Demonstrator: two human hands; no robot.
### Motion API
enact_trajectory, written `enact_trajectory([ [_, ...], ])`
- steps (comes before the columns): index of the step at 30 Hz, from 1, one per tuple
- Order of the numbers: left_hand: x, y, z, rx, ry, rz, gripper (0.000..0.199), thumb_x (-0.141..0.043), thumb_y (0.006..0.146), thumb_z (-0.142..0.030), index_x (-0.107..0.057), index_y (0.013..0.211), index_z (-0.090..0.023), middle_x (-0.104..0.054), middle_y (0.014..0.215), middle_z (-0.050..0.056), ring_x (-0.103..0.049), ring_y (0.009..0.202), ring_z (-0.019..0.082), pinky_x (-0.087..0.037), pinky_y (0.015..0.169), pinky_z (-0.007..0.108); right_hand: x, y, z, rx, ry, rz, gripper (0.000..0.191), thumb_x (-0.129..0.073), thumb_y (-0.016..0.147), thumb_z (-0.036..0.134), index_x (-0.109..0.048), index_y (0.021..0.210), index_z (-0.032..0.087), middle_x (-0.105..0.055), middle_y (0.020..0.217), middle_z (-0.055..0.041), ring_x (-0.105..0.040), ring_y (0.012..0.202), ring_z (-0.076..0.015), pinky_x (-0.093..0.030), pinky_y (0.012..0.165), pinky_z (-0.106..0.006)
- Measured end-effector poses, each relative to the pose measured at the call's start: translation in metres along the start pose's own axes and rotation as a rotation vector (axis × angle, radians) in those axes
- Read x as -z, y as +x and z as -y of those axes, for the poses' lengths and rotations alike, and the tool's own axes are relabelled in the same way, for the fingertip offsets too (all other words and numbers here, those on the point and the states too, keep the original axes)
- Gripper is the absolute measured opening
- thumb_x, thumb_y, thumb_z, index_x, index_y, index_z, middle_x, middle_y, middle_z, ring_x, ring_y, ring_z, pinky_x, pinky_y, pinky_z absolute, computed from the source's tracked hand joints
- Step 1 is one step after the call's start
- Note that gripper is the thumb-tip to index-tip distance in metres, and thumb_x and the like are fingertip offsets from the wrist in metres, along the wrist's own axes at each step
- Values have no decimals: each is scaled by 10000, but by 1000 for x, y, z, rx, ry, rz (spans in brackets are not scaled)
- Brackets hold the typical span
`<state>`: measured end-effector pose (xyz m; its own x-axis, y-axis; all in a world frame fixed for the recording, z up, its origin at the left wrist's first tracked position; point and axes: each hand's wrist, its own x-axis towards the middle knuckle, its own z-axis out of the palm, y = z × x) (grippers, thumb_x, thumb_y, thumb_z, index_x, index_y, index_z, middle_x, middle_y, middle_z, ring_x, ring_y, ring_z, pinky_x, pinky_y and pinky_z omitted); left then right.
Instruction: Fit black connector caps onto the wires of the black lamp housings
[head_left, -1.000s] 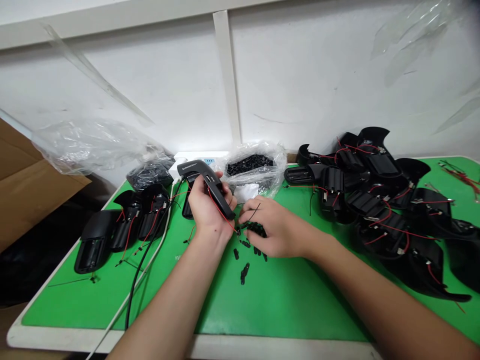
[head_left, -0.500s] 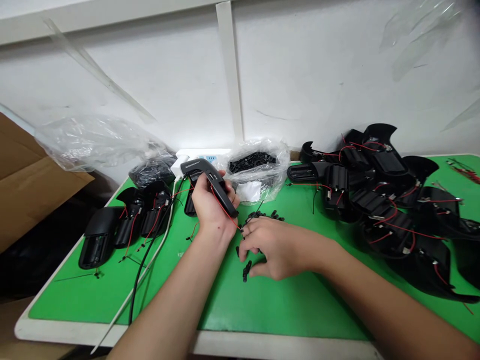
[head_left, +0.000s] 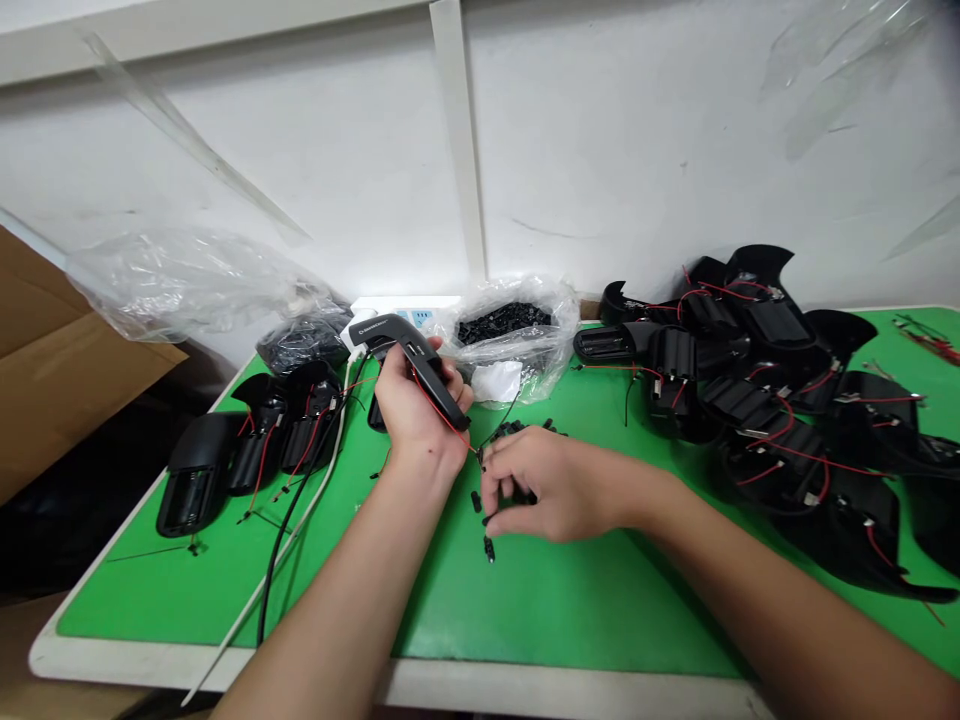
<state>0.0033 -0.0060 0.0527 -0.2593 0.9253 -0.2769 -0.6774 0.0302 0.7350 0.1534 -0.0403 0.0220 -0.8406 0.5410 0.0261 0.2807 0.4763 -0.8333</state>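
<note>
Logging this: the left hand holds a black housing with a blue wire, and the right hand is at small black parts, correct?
No, the head view shows a red wire on the black housing in the left hand; the rest stands.

Wired plastic housings (head_left: 765, 330) are heaped on the right of the table (head_left: 570, 600), a few more (head_left: 199, 470) sit left, and a clear plastic bag (head_left: 559, 345) of small parts (head_left: 502, 323) stands behind, between them.

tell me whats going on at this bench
A person holds a black plastic housing with a red wire in their left hand, while their right hand works among small black plastic parts on a green table mat. More wired housings lie heaped to the right, beside a clear bag of black parts.
</note>
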Motion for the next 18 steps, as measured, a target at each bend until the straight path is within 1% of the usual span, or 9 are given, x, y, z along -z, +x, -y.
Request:
enact_trajectory([
  [2,1,2,-1,-3,7,2,249,-443,912,-377,-575,846,-177,-451,552,-33,-321,381,76,-183,388,212,0,-3,5,-66,258,135,96,-782,867,240,-732,843,163,-763,900,-43,-690,791,-156,-556,760,-281],
  [3,2,2,-1,1,12,4,250,-442,913,-377,-576,845,-177,-449,549,-33,-315,380,76,-183,389,213,-2,-4,7,-89,390,231,122,-769,875,263,-715,820,169,-768,908,-46,-717,822,-162,-568,766,-277],
  [4,2,3,-1,6,16,5,250,-440,913,-376,-575,845,-177,-448,547,-33,-310,379,77,-184,390,213,-5,-4,8,-100,512,326,163,-756,883,292,-693,789,175,-767,903,-48,-739,884,-175,-577,783,-274],
  [6,3,4,0,14,20,10,248,-436,914,-371,-574,846,-177,-446,546,-33,-304,379,78,-185,390,213,-14,-4,7,-103,704,516,294,-778,861,433,-660,765,182,-728,810,-40,-746,1057,-208,-580,831,-259],
  [8,3,5,-1,13,20,10,252,-427,916,-368,-573,845,-176,-444,546,-33,-298,379,79,-183,387,215,-23,0,4,-86,814,672,397,-908,714,473,-658,791,174,-715,816,-39,-684,1249,-248,-563,907,-245],
  [10,3,5,-1,13,20,7,255,-420,917,-365,-572,841,-175,-445,544,-32,-293,377,79,-183,386,216,-30,5,1,-92,777,685,410,-926,705,459,-670,837,168,-711,905,-47,-593,1382,-255,-513,1010,-244],
  [12,3,5,-1,13,20,4,253,-422,916,-364,-572,840,-174,-448,543,-31,-298,378,79,-186,386,215,-32,9,-1,-104,690,655,385,-918,726,445,-685,845,164,-718,960,-52,-588,1380,-248,-488,1041,-243],
  [16,2,5,-1,11,22,3,253,-434,917,-369,-574,842,-173,-453,545,-31,-307,380,77,-176,387,211,-25,10,1,-90,595,557,318,-891,765,404,-704,845,159,-741,1030,-60,-686,1155,-205,-521,953,-242],
  [18,2,4,0,7,22,9,262,-431,923,-376,-574,846,-172,-454,547,-32,-304,378,76,-172,387,211,-17,7,2,-86,599,495,284,-871,783,373,-707,863,155,-744,997,-57,-704,1006,-172,-540,874,-237],
])
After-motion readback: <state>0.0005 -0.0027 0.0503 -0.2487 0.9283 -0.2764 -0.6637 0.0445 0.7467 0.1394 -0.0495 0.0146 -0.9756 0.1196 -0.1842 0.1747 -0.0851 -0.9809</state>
